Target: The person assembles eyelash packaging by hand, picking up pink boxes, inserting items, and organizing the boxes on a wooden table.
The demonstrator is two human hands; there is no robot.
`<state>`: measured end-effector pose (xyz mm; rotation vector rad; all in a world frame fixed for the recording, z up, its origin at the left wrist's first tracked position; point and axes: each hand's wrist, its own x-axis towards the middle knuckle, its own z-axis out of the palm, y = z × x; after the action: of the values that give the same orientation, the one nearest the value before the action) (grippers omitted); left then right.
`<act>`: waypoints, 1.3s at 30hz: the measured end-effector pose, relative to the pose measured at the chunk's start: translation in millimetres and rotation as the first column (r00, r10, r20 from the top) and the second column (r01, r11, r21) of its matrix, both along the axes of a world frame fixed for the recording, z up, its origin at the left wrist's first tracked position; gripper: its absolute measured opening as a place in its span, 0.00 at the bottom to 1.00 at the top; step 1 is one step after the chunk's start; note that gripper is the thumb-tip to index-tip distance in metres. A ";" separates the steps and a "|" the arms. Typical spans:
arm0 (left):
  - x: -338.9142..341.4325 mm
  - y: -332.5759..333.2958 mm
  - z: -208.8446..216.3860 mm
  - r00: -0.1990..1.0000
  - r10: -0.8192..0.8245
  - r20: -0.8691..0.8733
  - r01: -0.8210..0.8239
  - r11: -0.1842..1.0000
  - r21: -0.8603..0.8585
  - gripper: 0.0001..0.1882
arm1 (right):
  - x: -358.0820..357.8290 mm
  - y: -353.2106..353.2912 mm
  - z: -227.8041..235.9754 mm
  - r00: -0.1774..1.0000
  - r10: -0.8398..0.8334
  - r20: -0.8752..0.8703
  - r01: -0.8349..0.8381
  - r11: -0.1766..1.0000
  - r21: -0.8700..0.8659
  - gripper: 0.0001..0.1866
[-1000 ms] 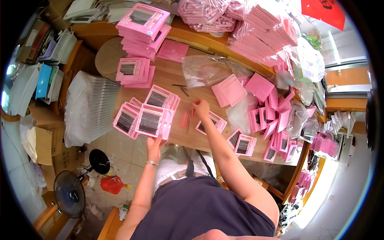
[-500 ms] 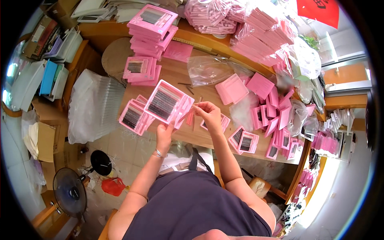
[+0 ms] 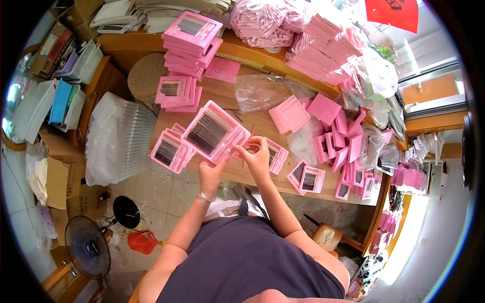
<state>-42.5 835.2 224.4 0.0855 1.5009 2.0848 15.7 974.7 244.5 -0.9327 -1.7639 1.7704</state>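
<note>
My left hand (image 3: pixel 209 174) grips a pink tray case of false eyelashes (image 3: pixel 208 130) by its near edge, holding it tilted above the table. Rows of dark lashes fill most of the case, beside a narrow pink side compartment. At that compartment's near right corner my right hand (image 3: pixel 257 160) is closed in a pinch. What its fingertips hold is too small to make out. More lash cases (image 3: pixel 167 152) lie together just left of the held one. Partly behind my right wrist is another lash case (image 3: pixel 277 157), and further right two overlapping cases (image 3: pixel 310 180) rest near the table edge.
Stacked pink cases (image 3: pixel 189 30) stand at the far left of the table (image 3: pixel 237 174). Pink lids (image 3: pixel 289 115), clear plastic bags (image 3: pixel 260 93) and a heap of cases (image 3: pixel 341 141) occupy the right. A fan (image 3: pixel 87 247) stands on the floor at left.
My right hand has moved left and slightly down, its fingertips now against the case's near right corner. The case has turned slightly, with its side compartment more exposed.
</note>
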 end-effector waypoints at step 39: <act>-75.5 10.5 -183.5 0.919 0.318 -0.234 -0.386 0.847 -0.365 0.35 | 73.1 119.3 -151.5 0.917 -0.148 0.371 -0.027 0.904 0.427 0.18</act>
<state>-118.1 845.7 40.9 -0.1979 2.1629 2.0221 88.8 1094.1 93.0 -1.1915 -2.2216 1.1272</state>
